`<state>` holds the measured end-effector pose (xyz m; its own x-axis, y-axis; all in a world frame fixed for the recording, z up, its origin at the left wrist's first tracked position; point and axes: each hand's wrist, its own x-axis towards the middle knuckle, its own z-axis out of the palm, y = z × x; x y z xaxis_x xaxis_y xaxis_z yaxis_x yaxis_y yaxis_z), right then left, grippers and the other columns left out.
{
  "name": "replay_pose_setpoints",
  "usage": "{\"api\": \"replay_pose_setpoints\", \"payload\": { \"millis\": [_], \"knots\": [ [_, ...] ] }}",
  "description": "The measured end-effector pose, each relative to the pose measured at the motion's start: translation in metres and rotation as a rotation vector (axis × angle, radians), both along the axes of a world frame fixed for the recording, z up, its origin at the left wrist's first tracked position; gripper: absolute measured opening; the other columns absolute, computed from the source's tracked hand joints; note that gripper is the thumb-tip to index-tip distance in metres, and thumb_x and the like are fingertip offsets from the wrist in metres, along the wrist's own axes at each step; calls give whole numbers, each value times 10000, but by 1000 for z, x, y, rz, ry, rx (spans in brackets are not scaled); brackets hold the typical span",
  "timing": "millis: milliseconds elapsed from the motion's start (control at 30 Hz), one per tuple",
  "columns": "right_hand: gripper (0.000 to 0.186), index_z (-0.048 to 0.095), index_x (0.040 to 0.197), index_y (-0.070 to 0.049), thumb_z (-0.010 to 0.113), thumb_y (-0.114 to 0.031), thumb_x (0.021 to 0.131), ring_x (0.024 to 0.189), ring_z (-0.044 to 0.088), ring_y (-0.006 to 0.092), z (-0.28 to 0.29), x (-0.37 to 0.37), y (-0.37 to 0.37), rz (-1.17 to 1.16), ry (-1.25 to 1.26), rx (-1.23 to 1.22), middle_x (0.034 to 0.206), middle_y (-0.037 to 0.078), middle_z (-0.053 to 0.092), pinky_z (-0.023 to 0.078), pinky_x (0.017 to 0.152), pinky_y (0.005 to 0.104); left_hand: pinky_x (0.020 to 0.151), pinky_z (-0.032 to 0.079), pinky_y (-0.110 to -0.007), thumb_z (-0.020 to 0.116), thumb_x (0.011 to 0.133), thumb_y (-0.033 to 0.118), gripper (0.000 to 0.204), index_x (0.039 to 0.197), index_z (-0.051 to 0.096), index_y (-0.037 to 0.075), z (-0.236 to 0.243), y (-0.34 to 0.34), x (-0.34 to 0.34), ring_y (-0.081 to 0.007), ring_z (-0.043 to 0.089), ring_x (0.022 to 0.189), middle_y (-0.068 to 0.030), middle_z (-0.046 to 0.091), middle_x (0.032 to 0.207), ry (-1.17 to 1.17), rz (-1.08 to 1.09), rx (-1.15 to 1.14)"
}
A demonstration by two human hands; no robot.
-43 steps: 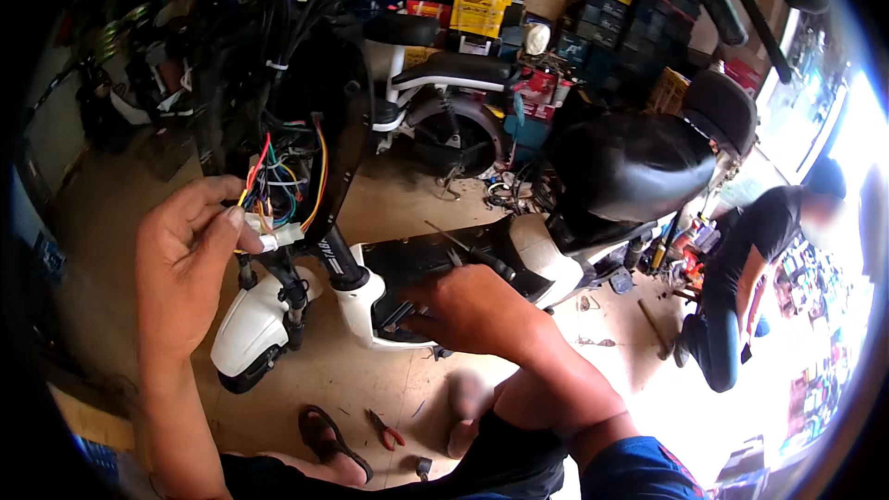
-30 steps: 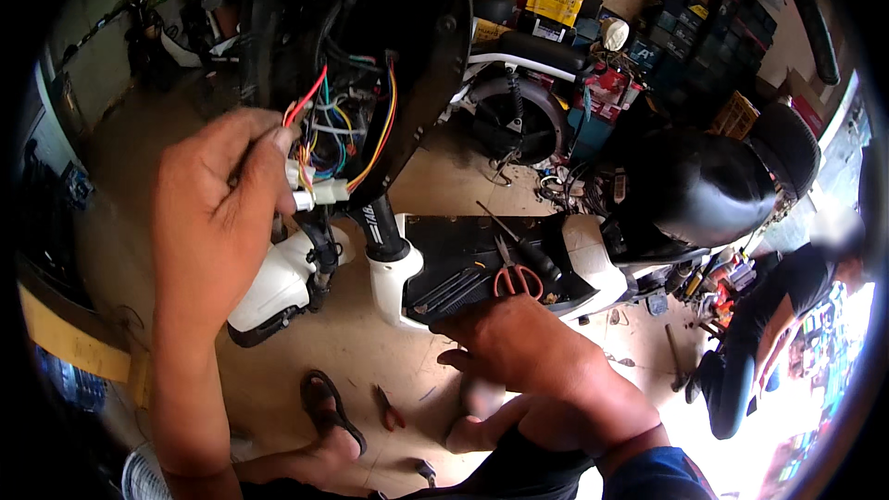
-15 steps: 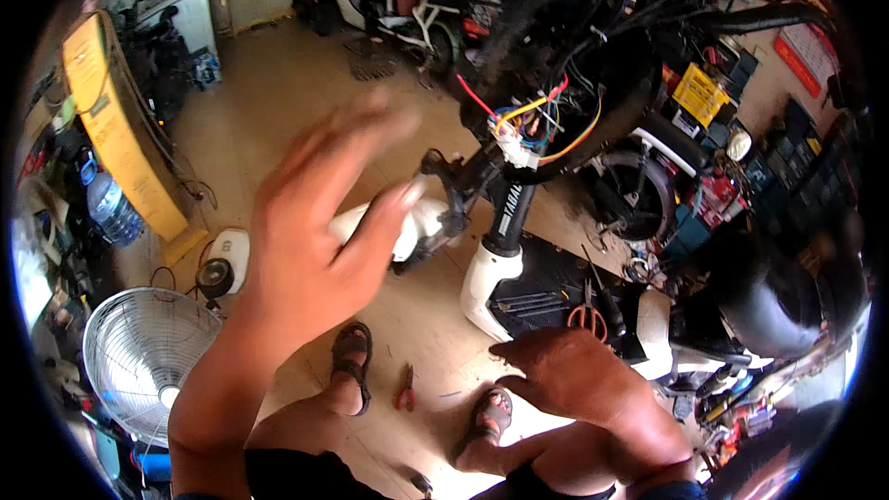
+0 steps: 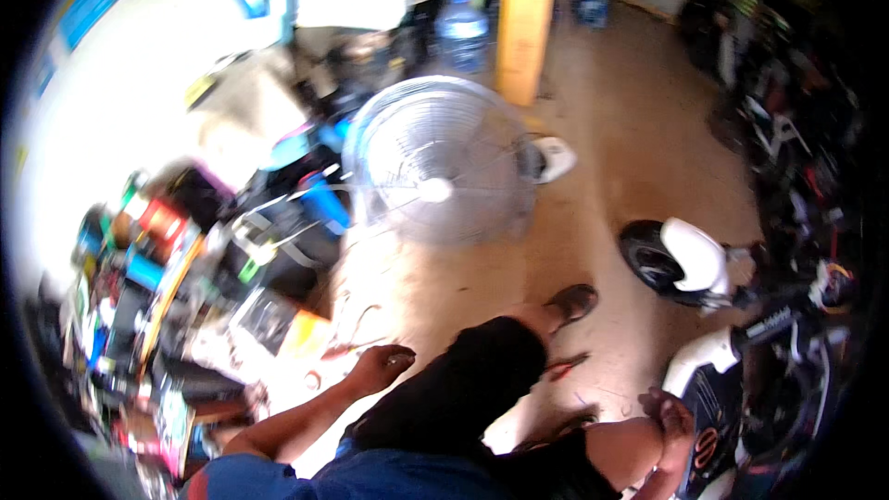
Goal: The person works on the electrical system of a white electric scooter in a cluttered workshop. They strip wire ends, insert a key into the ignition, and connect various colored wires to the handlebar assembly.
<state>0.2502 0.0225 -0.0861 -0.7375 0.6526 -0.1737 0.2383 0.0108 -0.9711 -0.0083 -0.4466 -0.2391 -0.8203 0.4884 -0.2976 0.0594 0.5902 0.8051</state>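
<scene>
My left hand [image 4: 381, 367] is beside my left thigh, its fingers curled in; blur hides whether anything is inside. Close to my right knee is my right hand [image 4: 674, 418], fingers somewhat apart, with no object visible in it. Just beyond it stands a partly stripped scooter [image 4: 701, 352], white and black, its front fender [image 4: 694, 255] turned toward the fan. Red-handled pliers [image 4: 565, 367] lie on the floor between my feet and the scooter. Orange-handled scissors [image 4: 706, 445] rest on the scooter's footboard, near my right hand.
A large round fan [image 4: 435, 162] stands ahead. Behind it are a yellow post [image 4: 526, 32] and a blue water jug [image 4: 462, 30]. Mixed parts and boxes [image 4: 162, 222] crowd the left side. Parked motorbikes [image 4: 787, 139] line the far right.
The view has swung left, so the scooter now sits at the right edge. My left hand has dropped from high in front, fingers spread, to beside my thigh, fingers curled.
</scene>
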Motion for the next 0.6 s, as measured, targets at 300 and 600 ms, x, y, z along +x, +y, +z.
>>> {"api": "replay_pose_setpoints", "payload": {
  "millis": [300, 600],
  "knots": [
    [500, 711, 1248, 44, 587, -410, 1080, 894, 710, 205, -12, -78, -7, 249, -133, -11, 927, 160, 781, 530, 876, 329, 990, 568, -451, 725, 884, 373, 362, 1134, 823, 131, -146, -194, 213, -359, 744, 1082, -173, 791, 1130, -349, 294, -406],
    [510, 716, 1260, 21, 591, -440, 1084, 894, 705, 202, -2, -118, -57, 335, -147, 106, 926, 159, 776, 524, 881, 332, 992, 563, -460, 720, 883, 255, 430, 1284, 729, 100, -215, -230, 246, -366, 717, 1124, -175, 767, 1168, -168, 653, -427]
  ]
}}
